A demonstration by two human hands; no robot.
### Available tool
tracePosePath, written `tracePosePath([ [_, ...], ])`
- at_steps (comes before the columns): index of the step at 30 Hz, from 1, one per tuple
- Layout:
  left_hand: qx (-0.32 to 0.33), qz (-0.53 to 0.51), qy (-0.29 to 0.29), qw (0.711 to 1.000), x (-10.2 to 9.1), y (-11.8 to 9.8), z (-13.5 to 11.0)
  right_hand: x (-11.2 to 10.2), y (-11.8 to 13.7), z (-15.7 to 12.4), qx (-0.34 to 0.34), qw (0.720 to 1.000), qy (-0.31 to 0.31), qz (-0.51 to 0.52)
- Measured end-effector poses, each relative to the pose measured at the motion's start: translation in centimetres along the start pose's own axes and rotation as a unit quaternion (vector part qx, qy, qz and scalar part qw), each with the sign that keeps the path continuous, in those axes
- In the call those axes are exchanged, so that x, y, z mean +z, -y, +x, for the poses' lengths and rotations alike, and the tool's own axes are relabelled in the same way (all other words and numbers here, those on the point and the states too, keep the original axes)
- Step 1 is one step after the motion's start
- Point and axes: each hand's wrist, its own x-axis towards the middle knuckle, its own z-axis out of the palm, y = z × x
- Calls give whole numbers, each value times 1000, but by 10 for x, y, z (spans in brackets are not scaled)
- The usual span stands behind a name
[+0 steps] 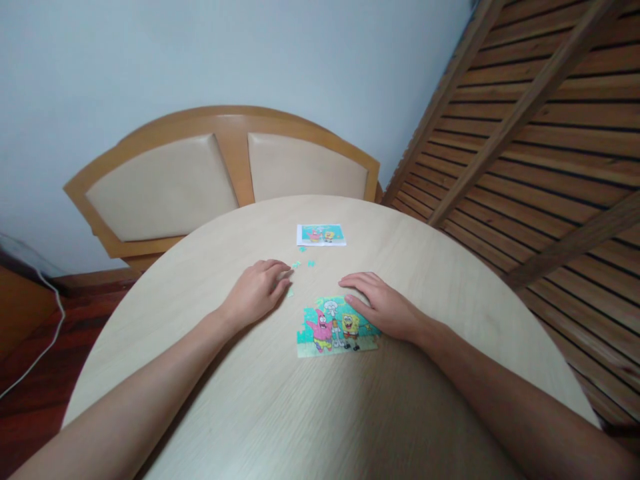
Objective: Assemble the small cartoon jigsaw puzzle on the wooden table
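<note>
A mostly assembled cartoon jigsaw puzzle (323, 331) lies flat on the table, showing a pink starfish, a grey-green figure and a yellow sponge. Its upper left outline is uneven. My right hand (383, 303) rests over its upper right corner, fingers stretched out, hiding that part. To the left, my left hand (257, 290) lies on the table with fingers loosely bent and thumb apart. Close by its fingertips are a loose puzzle piece (297, 265) and a pale green piece (291, 293). Two more pieces, one teal (311, 263) and another teal one (303, 249), lie farther back.
A small reference picture (323, 235) with a white border lies beyond the loose pieces. The round wooden table (250, 413) fills the foreground. Behind it stands a bench with cream padded backs (165, 187), and slatted wood (540, 147) rises at right. A white cable (55, 327) hangs at left.
</note>
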Motion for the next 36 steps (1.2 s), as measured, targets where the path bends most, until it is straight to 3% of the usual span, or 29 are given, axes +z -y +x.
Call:
tracePosePath([
  [6, 43, 8, 23, 999, 16, 0, 8, 3, 0, 2, 33, 999, -28, -6],
  [17, 4, -52, 38, 998, 4, -17, 4, 2, 2, 1, 21, 1000, -16, -2],
  [24, 9, -83, 87, 993, 3, -15, -1, 2, 2, 0, 10, 1000, -2, -13],
  [30, 40, -85, 103, 990, -4, -17, -2, 1, 2, -1, 5, 1000, 3, -13],
  [36, 16, -64, 97, 993, -6, -11, -4, -1, 3, -1, 5, 1000, 11, -10],
])
